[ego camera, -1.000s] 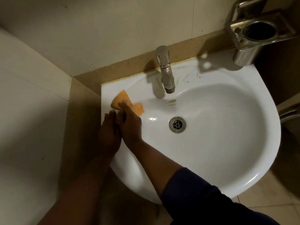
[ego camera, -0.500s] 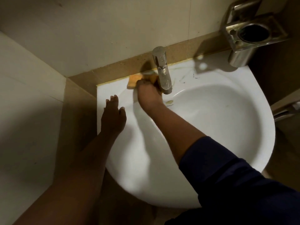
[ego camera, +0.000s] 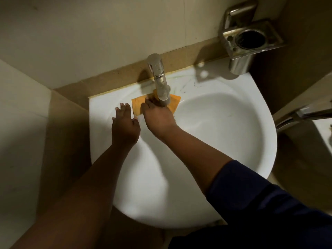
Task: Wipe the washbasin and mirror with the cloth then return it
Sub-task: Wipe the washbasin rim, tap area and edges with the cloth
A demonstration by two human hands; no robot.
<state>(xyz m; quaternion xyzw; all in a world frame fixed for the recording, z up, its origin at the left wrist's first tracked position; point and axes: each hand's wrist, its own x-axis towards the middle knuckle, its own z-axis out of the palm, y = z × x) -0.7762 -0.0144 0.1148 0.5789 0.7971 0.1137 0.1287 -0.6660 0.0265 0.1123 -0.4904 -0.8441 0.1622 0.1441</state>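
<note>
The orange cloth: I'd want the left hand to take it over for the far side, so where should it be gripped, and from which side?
Probably by the bare left corner of the orange cloth, coming from the left. That flap lies flat on the washbasin rim beside the left hand; the right hand and tap cover the rest.

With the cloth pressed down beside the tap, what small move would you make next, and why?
Probably slide the cloth right, behind the tap, with the right hand. Greenish and dark marks show on the basin ledge there, while the cloth lies flat on the ledge at the tap's base. The left hand rests open on the rim.
</note>
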